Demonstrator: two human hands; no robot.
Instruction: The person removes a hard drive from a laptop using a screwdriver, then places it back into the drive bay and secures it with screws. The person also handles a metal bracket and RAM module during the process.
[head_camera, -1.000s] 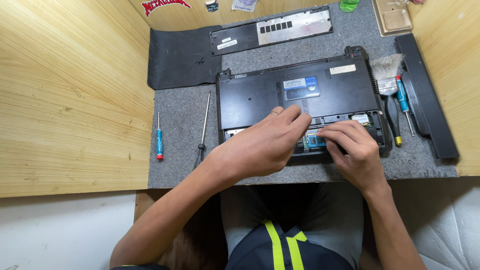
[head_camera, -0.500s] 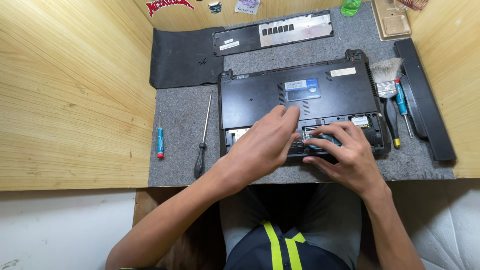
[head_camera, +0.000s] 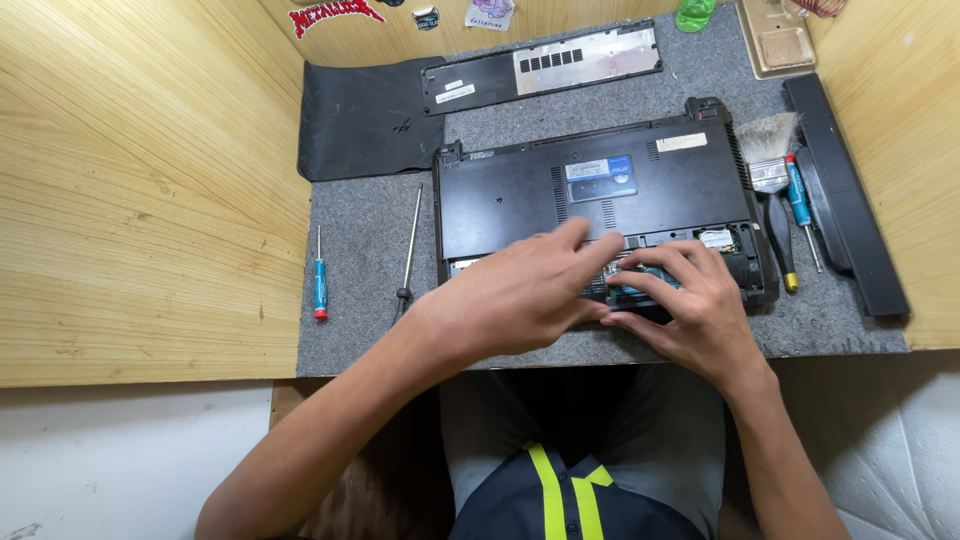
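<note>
A black laptop (head_camera: 520, 190) lies upside down on a grey felt mat (head_camera: 360, 250), its near compartment uncovered. My left hand (head_camera: 520, 295) rests over the near edge of that open bay, fingers stretched toward the middle. My right hand (head_camera: 690, 310) lies just to its right, fingertips pressing into the bay on a small component with a blue-green edge (head_camera: 632, 289). Whether either hand actually grips that part is hidden by the fingers.
A removed black cover panel (head_camera: 545, 68) and a black sleeve (head_camera: 365, 120) lie beyond the laptop. Left of it are a blue screwdriver (head_camera: 319, 275) and a long thin screwdriver (head_camera: 408, 250). A brush (head_camera: 768, 165), another screwdriver (head_camera: 800, 205) and a long black battery (head_camera: 845, 200) lie right. Wooden walls flank the mat.
Both hands stayed over the open bay with small finger shifts; my right fingers have reached further left into the compartment. The view has drifted slightly.
</note>
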